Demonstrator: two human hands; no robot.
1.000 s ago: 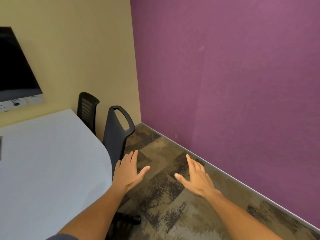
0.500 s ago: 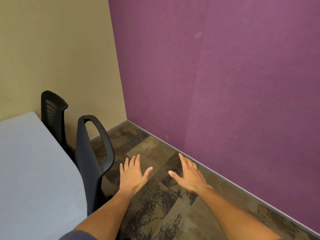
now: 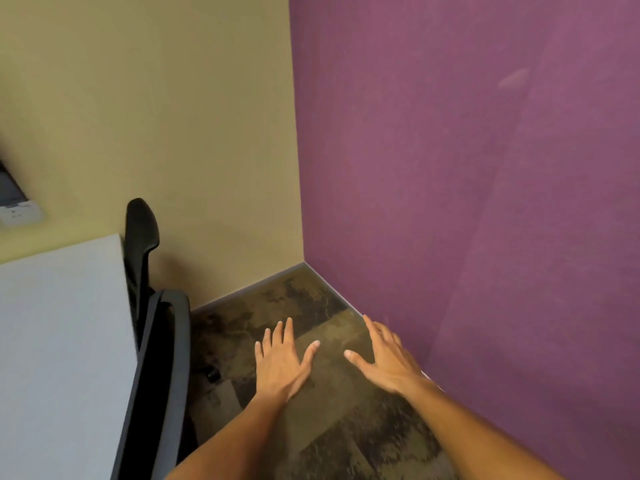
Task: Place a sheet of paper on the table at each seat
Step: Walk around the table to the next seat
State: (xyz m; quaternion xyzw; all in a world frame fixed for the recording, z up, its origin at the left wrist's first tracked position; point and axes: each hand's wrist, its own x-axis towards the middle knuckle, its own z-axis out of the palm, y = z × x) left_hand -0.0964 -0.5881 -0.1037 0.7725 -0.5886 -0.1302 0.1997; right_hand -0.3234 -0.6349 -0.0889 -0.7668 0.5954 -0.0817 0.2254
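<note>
My left hand [image 3: 282,363] and my right hand [image 3: 388,362] are stretched out palm down over the carpet, fingers spread, holding nothing. The grey table [image 3: 59,341] fills the lower left. Two black chairs stand along its right edge: the near chair [image 3: 162,368] right beside my left arm, the far chair [image 3: 140,237] by the beige wall. No sheet of paper is in view.
A purple wall [image 3: 467,202] runs close along my right side and meets the beige wall [image 3: 173,116] in a corner ahead. Patterned brown carpet [image 3: 346,427] forms a narrow strip between chairs and wall. A white socket plate [image 3: 19,213] sits at the far left.
The view has swung and moved forward along the table's right side. The chairs now appear edge-on at my left. Both hands stay open and spread, now nearer the corner.
</note>
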